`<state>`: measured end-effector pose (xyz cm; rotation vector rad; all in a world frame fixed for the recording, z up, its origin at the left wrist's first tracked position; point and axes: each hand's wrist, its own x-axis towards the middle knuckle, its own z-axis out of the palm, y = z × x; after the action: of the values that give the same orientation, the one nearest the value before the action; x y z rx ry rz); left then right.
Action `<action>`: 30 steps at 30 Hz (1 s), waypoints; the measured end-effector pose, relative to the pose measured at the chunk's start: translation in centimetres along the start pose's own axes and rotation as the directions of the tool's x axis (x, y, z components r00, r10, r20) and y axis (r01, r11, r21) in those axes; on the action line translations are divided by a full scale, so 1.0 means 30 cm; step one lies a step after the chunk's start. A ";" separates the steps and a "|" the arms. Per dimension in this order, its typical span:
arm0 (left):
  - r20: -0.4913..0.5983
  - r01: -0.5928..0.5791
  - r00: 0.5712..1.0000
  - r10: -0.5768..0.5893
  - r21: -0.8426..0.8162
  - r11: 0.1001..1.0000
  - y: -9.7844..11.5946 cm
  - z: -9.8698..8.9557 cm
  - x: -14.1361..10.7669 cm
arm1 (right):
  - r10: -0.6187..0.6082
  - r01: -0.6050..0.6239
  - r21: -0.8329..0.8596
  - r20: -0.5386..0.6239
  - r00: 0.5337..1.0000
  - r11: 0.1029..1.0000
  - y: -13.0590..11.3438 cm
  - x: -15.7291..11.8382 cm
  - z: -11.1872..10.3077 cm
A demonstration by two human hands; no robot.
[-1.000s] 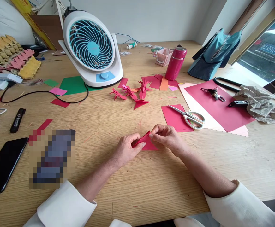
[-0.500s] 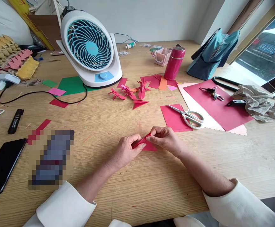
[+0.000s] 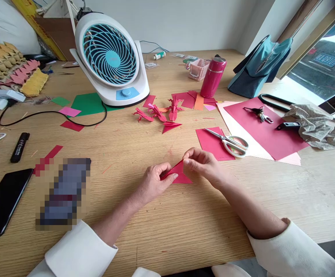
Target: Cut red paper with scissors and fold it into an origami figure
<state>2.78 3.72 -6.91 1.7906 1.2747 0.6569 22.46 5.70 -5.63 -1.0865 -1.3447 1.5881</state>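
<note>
A folded piece of red paper [image 3: 179,174] is held low over the wooden table, between my two hands. My left hand [image 3: 157,180] pinches its left side, thumb in front and fingers behind. The thumb and index finger of my right hand [image 3: 203,163] grip its upper right tip. Part of the paper lies hidden behind my left fingers. Just beyond, a flat folded red paper piece [image 3: 171,126] rests near several red origami figures [image 3: 157,112]. White-handled scissors [image 3: 233,144] lie on red paper sheets [image 3: 209,143] to the right of my hands.
A white and blue fan [image 3: 111,57] stands at the back left, its black cable [image 3: 52,112] looping forward. Phones [image 3: 7,202] and a marker [image 3: 19,147] lie left. A pink flask [image 3: 213,78], a teal bag [image 3: 259,69] and large paper sheets [image 3: 277,130] are at the right.
My right hand has shifted slightly up and its fingers now sit at the paper's tip. More of the red paper's front face shows. My left hand keeps its place.
</note>
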 end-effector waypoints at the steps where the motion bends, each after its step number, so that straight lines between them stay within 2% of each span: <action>1: -0.009 0.002 1.000 -0.002 -0.014 1.000 -0.002 0.001 0.001 | 0.011 -0.008 -0.054 0.055 0.998 0.999 0.005 -0.001 0.004; 4: -0.038 0.000 0.999 -0.001 -0.033 0.999 -0.011 0.008 0.000 | 0.021 0.013 -0.217 0.155 0.988 0.976 0.020 -0.003 0.009; 8: -0.058 -0.013 0.998 0.011 -0.034 0.999 -0.015 0.014 -0.002 | 0.010 0.040 -0.282 0.176 0.984 0.959 0.023 -0.003 0.006; 16: -0.086 -0.042 0.996 0.028 -0.176 0.983 0.001 0.015 0.001 | -0.014 0.061 -0.373 0.129 0.992 0.926 0.019 -0.012 0.021; 20: -0.109 -0.081 0.992 0.063 -0.165 0.983 0.000 0.019 0.002 | -0.057 0.105 -0.424 0.125 0.991 0.900 0.027 -0.014 0.030; 25: -0.119 -0.115 0.988 0.100 -0.125 0.985 -0.005 0.018 0.002 | -0.049 0.097 -0.404 0.129 0.990 0.909 0.033 -0.012 0.034; 30: -0.122 -0.132 0.985 0.124 -0.058 0.990 0.000 0.011 0.001 | -0.003 0.032 -0.270 0.107 0.994 0.962 0.040 -0.008 0.023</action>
<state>3.05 3.62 -7.09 1.8130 1.2081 0.8788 21.85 5.08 -6.73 -1.1603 -1.6765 1.4957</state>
